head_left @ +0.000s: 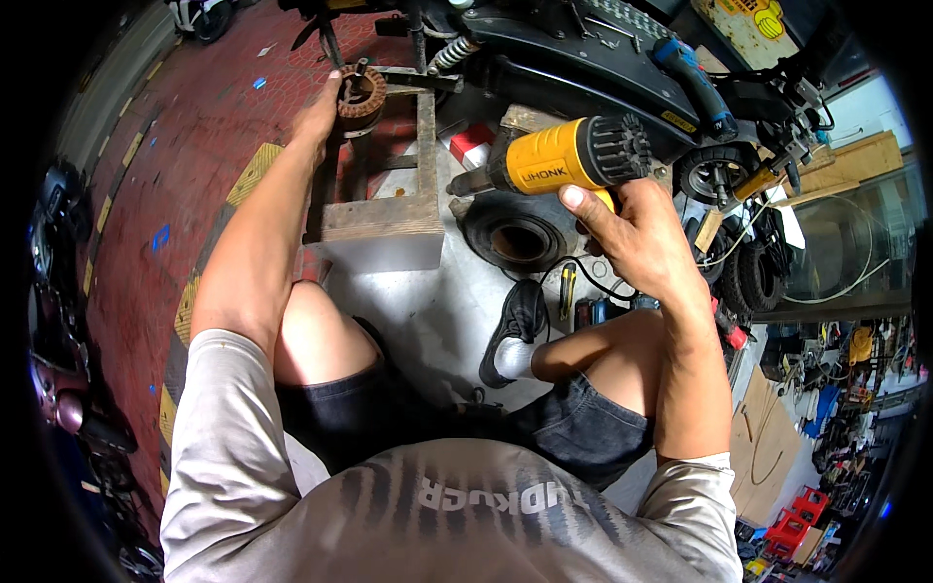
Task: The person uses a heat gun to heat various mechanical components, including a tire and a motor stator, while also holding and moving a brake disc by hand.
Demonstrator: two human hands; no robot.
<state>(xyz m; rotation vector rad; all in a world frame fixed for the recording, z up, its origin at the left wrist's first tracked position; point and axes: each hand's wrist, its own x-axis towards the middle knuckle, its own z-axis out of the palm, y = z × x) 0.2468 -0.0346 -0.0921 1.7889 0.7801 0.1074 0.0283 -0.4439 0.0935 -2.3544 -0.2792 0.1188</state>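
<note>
In my right hand (637,228) is a yellow heat gun (549,160) with a black ribbed rear end. My fingers are wrapped round its handle, and its metal nozzle points left. My left hand (316,115) reaches forward to the left side of a round, rust-brown motor stator (362,94) with a toothed rim. The thumb lies along the stator's edge; most of the other fingers are hidden. Beneath the stator stands a wooden frame stool (374,222). A gap separates the nozzle from the stator.
A tire (473,233) lies on the floor below the heat gun, near a yellow utility knife (568,290) and a black cord. A blue cordless tool (695,87) rests on the black vehicle body (573,68). Red paving (219,126) stretches left; cluttered shelves stand right.
</note>
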